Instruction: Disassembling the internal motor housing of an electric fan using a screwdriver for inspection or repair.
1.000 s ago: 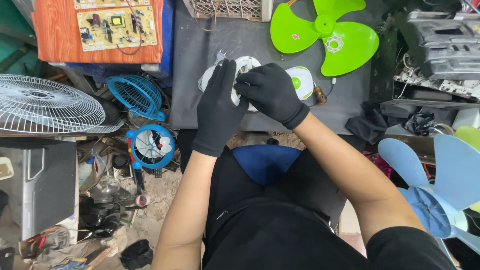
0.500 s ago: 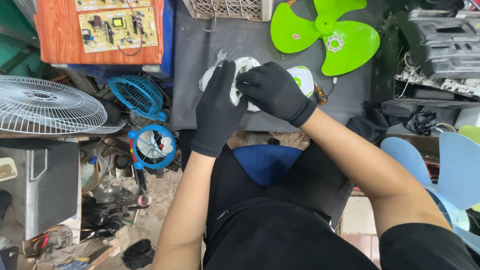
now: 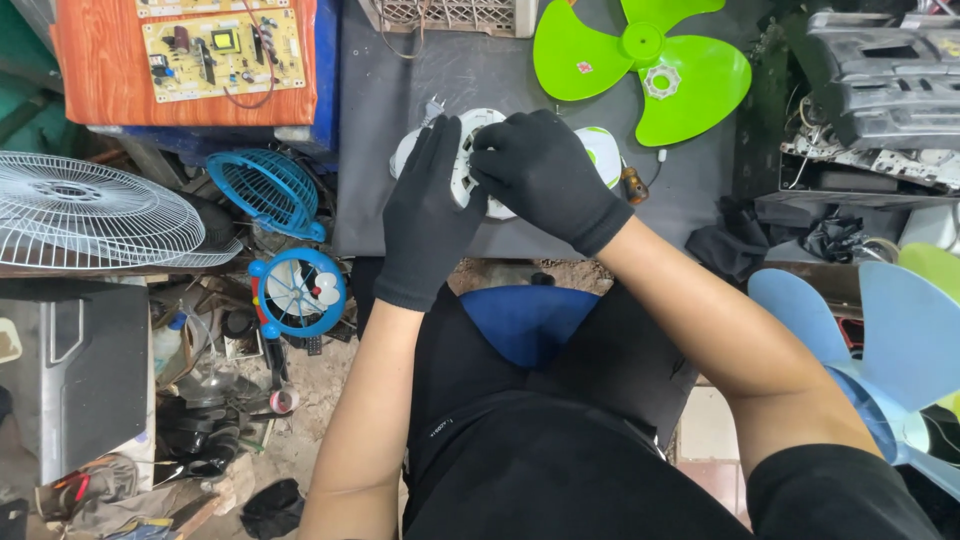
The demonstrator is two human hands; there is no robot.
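Fan housing (image 3: pixel 470 150) centre of mat (image 3: pixel 400 200); fan blade (image 3: pixel 640 60) at 2 o'clock, circuit board (image 3: pixel 222 45) at 10, wire grille (image 3: pixel 90 215) at 9.

Showing: two gloved hands, left (image 3: pixel 428 215) and right (image 3: pixel 545 175); two fan blades, green (image 3: pixel 640 65) and blue (image 3: pixel 885 340); two blue grilles (image 3: pixel 270 185) (image 3: pixel 297 292); one circuit board (image 3: pixel 222 42).

**The white round fan part you are holding**

You are holding a white round fan part (image 3: pixel 468 165) on the dark grey table (image 3: pixel 400 215). It is lying near the table's front edge. It has slots cut in its top. Your gloved left hand (image 3: pixel 428 215) is covering its left side. Your gloved right hand (image 3: pixel 545 175) is lying over its right side, hiding much of it.
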